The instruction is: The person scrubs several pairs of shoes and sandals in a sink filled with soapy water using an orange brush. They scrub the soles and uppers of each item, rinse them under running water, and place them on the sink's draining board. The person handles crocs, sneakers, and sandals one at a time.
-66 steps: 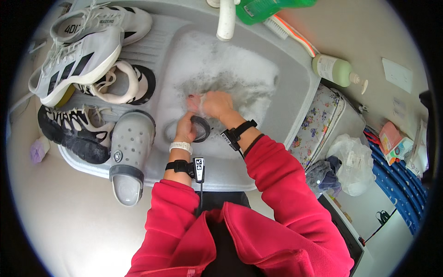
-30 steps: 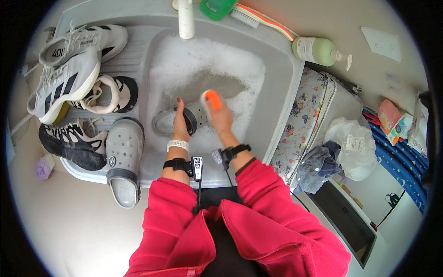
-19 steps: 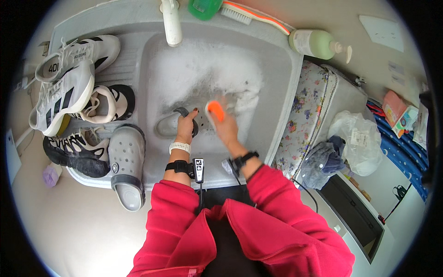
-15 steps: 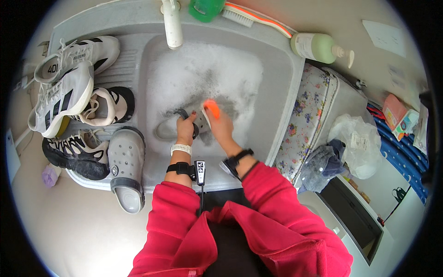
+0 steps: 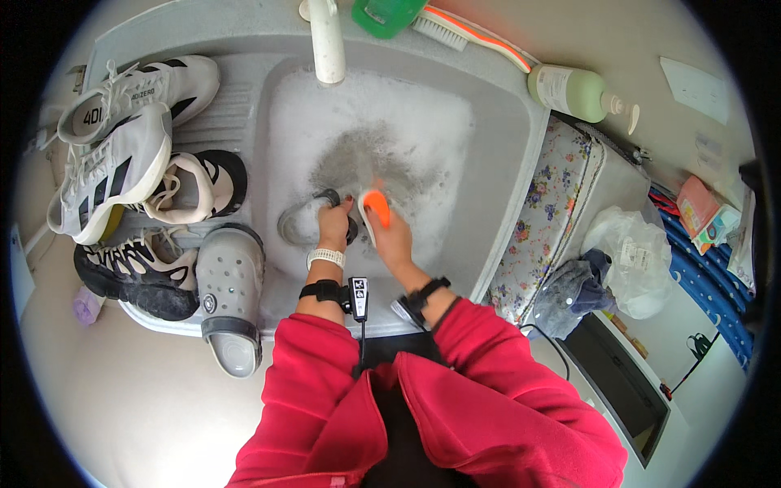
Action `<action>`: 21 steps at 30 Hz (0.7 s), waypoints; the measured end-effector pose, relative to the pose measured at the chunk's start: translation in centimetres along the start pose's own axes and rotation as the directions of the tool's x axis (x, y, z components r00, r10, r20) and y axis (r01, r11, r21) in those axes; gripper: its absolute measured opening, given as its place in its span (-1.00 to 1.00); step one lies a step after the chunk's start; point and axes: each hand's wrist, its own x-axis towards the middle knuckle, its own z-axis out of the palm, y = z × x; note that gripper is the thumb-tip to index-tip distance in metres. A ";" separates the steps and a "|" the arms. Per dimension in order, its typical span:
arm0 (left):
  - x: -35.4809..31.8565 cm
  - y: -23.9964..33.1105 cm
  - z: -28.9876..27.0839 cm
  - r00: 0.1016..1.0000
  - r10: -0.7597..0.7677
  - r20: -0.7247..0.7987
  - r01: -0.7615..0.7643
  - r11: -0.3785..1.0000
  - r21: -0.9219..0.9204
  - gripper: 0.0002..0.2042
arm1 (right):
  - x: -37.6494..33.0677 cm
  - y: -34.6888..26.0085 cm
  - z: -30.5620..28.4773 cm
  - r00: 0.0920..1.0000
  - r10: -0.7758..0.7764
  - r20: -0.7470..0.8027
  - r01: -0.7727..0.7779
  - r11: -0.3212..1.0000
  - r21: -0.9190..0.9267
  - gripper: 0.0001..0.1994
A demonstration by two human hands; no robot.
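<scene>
My left hand (image 5: 333, 226) is closed around a grey clog (image 5: 296, 223) with a dark strap, low in the grey sink (image 5: 506, 175). The clog's toe part is hidden by my hands and the water. In my right hand (image 5: 394, 238) is a scrubbing brush (image 5: 376, 203) with an orange and white back, held beside the clog just right of my left hand; its bristles cannot be seen. White suds (image 5: 415, 110) cover much of the water, with a murky grey patch in front of my hands. A second grey clog (image 5: 230, 272) rests on the ribbed drainboard at left.
White sneakers (image 5: 122, 175) and darker shoes (image 5: 138, 272) crowd the drainboard. A white faucet (image 5: 329, 57) overhangs the sink. Along the back rim are a green container (image 5: 384, 15), a long-handled brush (image 5: 476, 37) and a pump bottle (image 5: 569, 91). A floral-covered item (image 5: 541, 220) stands at right.
The brush has turned so more of its orange back shows, still beside the clog. The murky patch in the suds has widened. The whole view has shifted slightly.
</scene>
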 end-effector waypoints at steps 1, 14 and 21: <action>0.0 -0.1 -0.1 1.000 0.018 0.018 -0.018 1.000 -0.006 -0.79 | -0.8 -0.3 -0.3 1.000 0.011 0.002 -0.012 0.999 0.044 -0.59; 0.4 -0.5 -0.1 0.997 0.036 0.071 -0.033 0.999 -0.043 -0.78 | 2.0 -2.2 0.3 0.997 0.068 -0.023 -0.070 0.987 -0.144 -0.62; 1.3 -1.2 -0.3 0.996 0.056 0.070 -0.051 0.996 -0.070 -0.74 | 0.2 -0.9 0.5 0.997 0.073 0.010 -0.070 0.980 -0.185 -0.63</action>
